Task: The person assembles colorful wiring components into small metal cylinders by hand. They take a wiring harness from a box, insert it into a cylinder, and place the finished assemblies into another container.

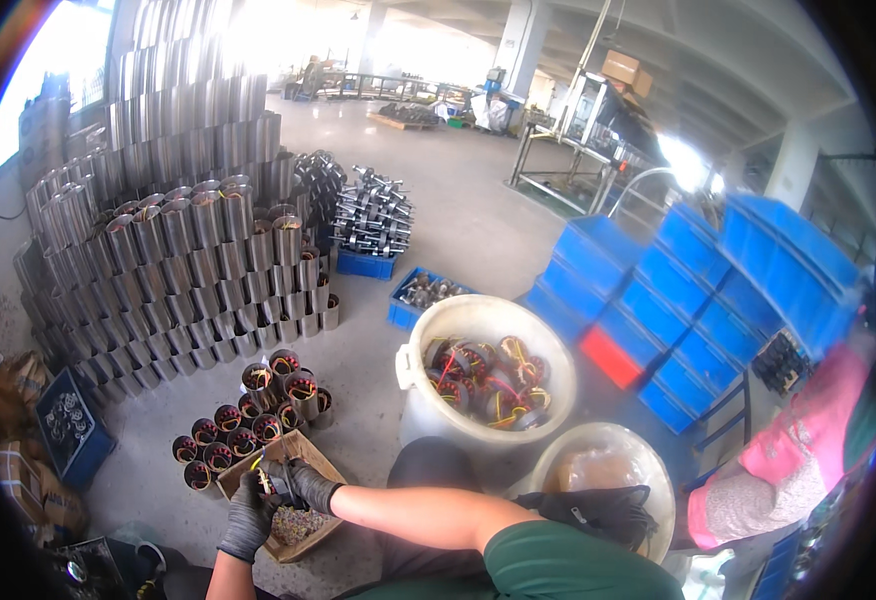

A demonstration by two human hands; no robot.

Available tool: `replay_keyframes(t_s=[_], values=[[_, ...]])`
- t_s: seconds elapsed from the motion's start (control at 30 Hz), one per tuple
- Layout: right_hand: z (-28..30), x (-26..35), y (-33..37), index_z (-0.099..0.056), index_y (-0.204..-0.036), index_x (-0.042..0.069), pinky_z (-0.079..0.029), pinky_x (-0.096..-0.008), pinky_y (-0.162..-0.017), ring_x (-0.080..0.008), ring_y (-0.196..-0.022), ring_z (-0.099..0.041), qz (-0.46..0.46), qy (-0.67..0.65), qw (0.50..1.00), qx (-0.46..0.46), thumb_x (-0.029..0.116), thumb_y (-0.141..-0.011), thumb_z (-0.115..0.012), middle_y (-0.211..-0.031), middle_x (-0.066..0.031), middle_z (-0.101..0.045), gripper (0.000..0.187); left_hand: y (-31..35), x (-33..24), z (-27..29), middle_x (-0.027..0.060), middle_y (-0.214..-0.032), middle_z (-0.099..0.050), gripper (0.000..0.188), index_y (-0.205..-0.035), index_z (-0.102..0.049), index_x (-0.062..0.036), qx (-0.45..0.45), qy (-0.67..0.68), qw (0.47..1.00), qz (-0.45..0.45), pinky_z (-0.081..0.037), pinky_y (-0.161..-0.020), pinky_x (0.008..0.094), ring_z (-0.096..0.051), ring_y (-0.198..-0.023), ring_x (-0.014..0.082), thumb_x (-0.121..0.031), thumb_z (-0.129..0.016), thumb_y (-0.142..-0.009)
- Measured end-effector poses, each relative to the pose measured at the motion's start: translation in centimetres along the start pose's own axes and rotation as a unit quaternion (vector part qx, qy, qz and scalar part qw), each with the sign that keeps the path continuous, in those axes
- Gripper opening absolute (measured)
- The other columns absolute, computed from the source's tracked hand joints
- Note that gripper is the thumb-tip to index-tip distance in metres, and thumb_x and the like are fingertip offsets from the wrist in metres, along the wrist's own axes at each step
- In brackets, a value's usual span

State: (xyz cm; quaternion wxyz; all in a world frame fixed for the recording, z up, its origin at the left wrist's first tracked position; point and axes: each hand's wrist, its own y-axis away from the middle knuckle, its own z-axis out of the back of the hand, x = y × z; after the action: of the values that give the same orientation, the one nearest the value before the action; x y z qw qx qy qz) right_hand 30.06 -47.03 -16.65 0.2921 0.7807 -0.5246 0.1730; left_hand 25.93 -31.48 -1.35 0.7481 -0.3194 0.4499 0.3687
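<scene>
Both my hands are in dark gloves and meet above a wooden box that holds many small multicoloured bits. My left hand is closed round a small motor stator, dark with yellow wire ends sticking up. My right hand grips the same part from the other side; the gloves hide most of it. Just beyond the box, on the floor, stand several metal cylinders with dark windings and red and yellow wires inside. A white tub of wired stators stands ahead to the right.
Tall stacks of metal tubes rise at the left. Blue crates hold rotors and metal parts. At the right, a person in a pink and grey sleeve is beside stacked blue crates. A second white tub stands near my right arm.
</scene>
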Motion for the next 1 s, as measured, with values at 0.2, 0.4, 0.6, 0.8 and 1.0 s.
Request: replay_keyframes(t_s=[0.2, 0.4, 0.6, 0.8, 1.0], values=[[5.2, 2.8, 0.0, -0.062, -0.097, 0.007, -0.046, -0.0317, -0.062, -0.0151, -0.07, -0.054, 0.083, 0.303, 0.949, -0.023, 0.044, -0.086, -0.067, -0.078, -0.0019, -0.061, 0.039, -2.5, 0.8, -4.6, 0.0078, -0.095, -0.061, 0.045, -0.119, -0.044, -0.0055, -0.013, 0.127, 0.991, -0.025, -0.05, -0.081, 0.0336, -0.061, -0.088, 0.0215, -0.005, -0.069, -0.082], [-12.3, 5.5, 5.8, -0.051, -0.116, 0.005, -0.048, -0.0332, -0.077, -0.0192, -0.091, -0.061, 0.023, 0.305, 0.938, -0.163, 0.036, -0.074, -0.079, -0.099, -0.0073, -0.065, 0.059, 2.7, 0.9, 1.1, 0.0046, -0.081, -0.061, 0.022, -0.108, -0.055, -0.0015, -0.073, 0.14, 0.97, 0.184, -0.049, -0.064, 0.0294, -0.058, -0.07, 0.0141, -0.007, -0.063, -0.089], [-0.3, 7.0, 1.6, -0.05, -0.11, 0.009, -0.049, -0.0321, -0.077, -0.0165, -0.087, -0.061, 0.225, 0.146, 0.961, -0.064, 0.027, -0.077, -0.078, -0.096, -0.0045, -0.064, 0.047, -1.3, -2.3, -1.5, 0.0082, -0.084, -0.065, 0.023, -0.113, -0.06, 0.0042, 0.053, 0.128, 0.953, 0.271, -0.048, -0.061, 0.0299, -0.057, -0.065, 0.0141, -0.006, -0.057, -0.092], [-10.3, 9.7, 7.7, -0.047, -0.116, 0.008, -0.049, -0.0314, -0.078, -0.0163, -0.089, -0.059, 0.258, 0.456, 0.834, -0.175, 0.02, -0.078, -0.077, -0.099, -0.0047, -0.063, 0.05, 1.0, 1.1, 0.0, 0.0147, -0.086, -0.066, 0.024, -0.107, -0.061, 0.0005, 0.037, 0.006, 0.983, 0.181, -0.049, -0.067, 0.0345, -0.06, -0.069, 0.0216, -0.018, -0.061, -0.092], [-7.3, 8.7, 5.2, -0.05, -0.116, 0.007, -0.051, -0.0324, -0.068, -0.0191, -0.081, -0.06, 0.163, 0.141, 0.969, -0.121, 0.017, -0.08, -0.077, -0.096, -0.0058, -0.064, 0.046, 0.8, 2.0, 0.8, 0.0216, -0.089, -0.063, 0.024, -0.107, -0.059, -0.0024, 0.021, -0.252, 0.967, 0.007, -0.049, -0.074, 0.0449, -0.059, -0.084, 0.0425, -0.016, -0.061, -0.087]])
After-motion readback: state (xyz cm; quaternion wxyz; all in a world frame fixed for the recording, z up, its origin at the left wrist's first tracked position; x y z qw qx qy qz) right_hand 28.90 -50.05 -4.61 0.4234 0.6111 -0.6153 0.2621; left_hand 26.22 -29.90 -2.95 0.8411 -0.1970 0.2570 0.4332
